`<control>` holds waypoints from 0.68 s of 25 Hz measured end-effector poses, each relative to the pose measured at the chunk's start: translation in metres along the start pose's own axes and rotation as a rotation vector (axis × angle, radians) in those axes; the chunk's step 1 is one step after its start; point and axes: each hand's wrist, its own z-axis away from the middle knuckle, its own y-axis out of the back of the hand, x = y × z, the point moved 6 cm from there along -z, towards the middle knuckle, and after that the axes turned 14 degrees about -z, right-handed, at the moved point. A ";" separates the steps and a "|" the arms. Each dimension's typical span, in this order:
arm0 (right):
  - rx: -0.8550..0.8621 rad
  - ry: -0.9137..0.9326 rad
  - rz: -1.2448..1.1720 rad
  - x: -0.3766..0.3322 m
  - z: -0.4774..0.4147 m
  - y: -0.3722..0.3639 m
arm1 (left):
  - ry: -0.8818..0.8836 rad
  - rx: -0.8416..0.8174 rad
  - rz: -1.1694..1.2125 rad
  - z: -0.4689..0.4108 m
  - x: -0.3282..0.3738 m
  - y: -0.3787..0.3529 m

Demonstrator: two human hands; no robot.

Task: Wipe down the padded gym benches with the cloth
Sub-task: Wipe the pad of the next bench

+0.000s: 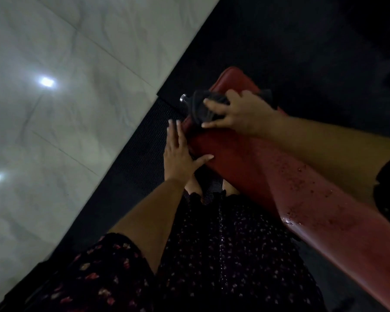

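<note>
She is leaning over the red padded surface of the gym bench and working at its far end. Her right hand is gripping a dark cloth, with the fingers bent over the bunched fabric and the thumb lying out along its near edge, pressing it down onto the padding. Her left hand is lying flat and open, holding nothing. Its fingers are straight against the side edge of the pad and the thumb is reaching up onto the top.

To do this stroke well, I would say she should flatten the cloth out more under her palm so it covers a wider band. She should then draw it in long overlapping passes along the length, keeping the left hand bracing the edge so the bench is not shifting. The nearer stretch is looking speckled and glossy, as if droplets are sitting on it, so that part probably needs passes too.

The cloth is sitting on the far left part of the pad, under the right hand and just beyond the left hand's fingertips. One fold is hanging towards a chrome peg that sticks out beside the pad. The pad is running from there back towards her right side, passing under her right forearm, above a black rubber mat.
</note>
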 end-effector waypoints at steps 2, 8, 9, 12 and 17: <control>-0.018 -0.187 -0.087 0.037 0.013 0.001 | -0.251 0.005 -0.273 -0.015 0.007 0.008; 0.038 -0.779 -0.568 0.063 0.033 -0.013 | -0.599 -0.085 -0.531 -0.042 0.007 0.016; 0.057 -0.906 -0.696 0.058 0.036 -0.019 | -0.606 -0.121 -0.503 -0.044 0.007 0.018; 0.126 -1.138 -0.834 0.034 0.043 -0.019 | -0.634 -0.139 -0.441 -0.047 0.004 0.028; 0.045 -0.936 -0.663 -0.060 0.021 -0.001 | -0.479 -0.033 -0.393 -0.059 -0.007 0.063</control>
